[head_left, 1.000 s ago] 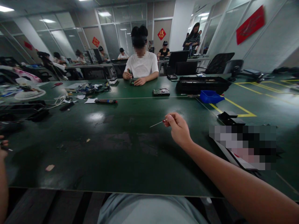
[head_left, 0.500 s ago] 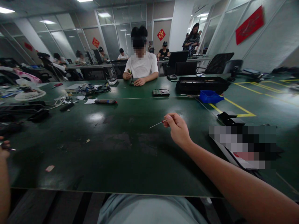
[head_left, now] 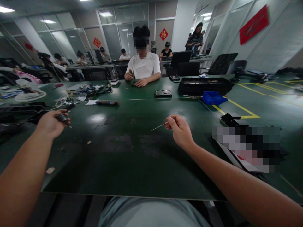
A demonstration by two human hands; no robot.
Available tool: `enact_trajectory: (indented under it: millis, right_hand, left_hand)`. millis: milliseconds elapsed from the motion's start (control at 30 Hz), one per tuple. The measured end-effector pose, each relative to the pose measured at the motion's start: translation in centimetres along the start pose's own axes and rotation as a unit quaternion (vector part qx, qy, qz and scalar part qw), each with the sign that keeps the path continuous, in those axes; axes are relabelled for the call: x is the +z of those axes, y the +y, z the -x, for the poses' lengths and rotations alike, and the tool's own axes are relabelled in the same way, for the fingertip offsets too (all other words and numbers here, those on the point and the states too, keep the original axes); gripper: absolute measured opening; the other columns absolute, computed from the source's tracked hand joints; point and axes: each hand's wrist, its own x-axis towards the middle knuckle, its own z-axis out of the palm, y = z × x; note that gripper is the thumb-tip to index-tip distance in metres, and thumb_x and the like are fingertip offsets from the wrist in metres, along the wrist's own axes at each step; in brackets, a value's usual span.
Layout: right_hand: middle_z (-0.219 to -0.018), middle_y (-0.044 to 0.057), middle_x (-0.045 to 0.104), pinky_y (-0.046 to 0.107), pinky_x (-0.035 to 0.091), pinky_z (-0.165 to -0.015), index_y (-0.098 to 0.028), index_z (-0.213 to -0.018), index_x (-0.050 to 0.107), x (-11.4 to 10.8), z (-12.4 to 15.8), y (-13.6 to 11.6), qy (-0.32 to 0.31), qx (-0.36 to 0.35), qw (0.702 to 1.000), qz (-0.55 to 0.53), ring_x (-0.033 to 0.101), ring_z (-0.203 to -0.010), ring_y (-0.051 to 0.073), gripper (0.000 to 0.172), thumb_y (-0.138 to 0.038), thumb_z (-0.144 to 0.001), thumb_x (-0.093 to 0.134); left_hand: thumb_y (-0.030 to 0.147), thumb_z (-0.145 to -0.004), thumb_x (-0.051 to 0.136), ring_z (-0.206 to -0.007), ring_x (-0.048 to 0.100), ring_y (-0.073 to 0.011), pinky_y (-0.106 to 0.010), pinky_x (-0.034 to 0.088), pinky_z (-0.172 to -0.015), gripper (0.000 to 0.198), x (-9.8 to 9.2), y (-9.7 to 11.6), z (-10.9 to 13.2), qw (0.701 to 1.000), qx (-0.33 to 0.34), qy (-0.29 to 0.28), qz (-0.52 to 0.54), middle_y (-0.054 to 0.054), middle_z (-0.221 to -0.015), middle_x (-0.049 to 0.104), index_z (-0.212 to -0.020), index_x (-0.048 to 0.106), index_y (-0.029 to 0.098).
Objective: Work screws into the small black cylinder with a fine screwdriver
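My right hand [head_left: 181,129] is closed on a small screwdriver [head_left: 158,126]. Its thin metal shaft points left, and a bit of reddish handle shows between thumb and fingers. Off to the left, my left hand [head_left: 52,123] is curled palm-up around a dark, rounded cylindrical object [head_left: 62,118] with a short thin metal tip pointing down and right. What kind of object that is cannot be made out. Both hands are over the green table [head_left: 118,176], well apart from each other.
A hard drive [head_left: 163,93] lies farther back, near a black tray [head_left: 205,85] and a blue bin [head_left: 214,98]. A dark pen-shaped tool [head_left: 107,103] lies left of centre. Opposite sits a person in white [head_left: 144,67] holding a tool. Papers and a blurred-out patch lie at right.
My left hand has come in from the left edge, moving right and farther over the table with the dark object in it. My right hand has stayed in place with the screwdriver.
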Motion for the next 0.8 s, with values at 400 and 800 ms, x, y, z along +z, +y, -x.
enact_trajectory:
  millis: [400, 800]
  right_hand:
    - [-0.061, -0.002, 0.06, 0.029, 0.044, -0.055, -0.021, -0.091, 0.062, -0.2, 0.1, -0.8, 0.008, 0.017, 0.999, 0.039, 0.056, -0.054, 0.014, 0.028, -0.046, -0.096, 0.052]
    - [-0.064, 0.0, 0.062, 0.031, 0.044, -0.059, -0.02, -0.089, 0.067, -0.6, -0.3, -0.9, 0.041, 0.027, 0.995, 0.09, 0.058, -0.059, 0.016, 0.032, -0.048, -0.094, 0.052]
  left_hand:
    - [0.006, -0.072, 0.068, -0.087, 0.059, -0.018, -0.032, 0.045, -0.076, 0.035, 16.3, 3.0, 11.1, 0.923, 0.004, -0.385, 0.015, -0.008, -0.104, 0.063, -0.104, 0.057, 0.014]
    - [0.016, -0.079, 0.072, -0.103, 0.063, -0.0244, -0.04, 0.049, -0.092, 0.034, 22.7, -0.4, 17.4, 0.875, 0.246, -0.394, -0.136, -0.006, -0.111, 0.068, -0.111, 0.061, 0.021]
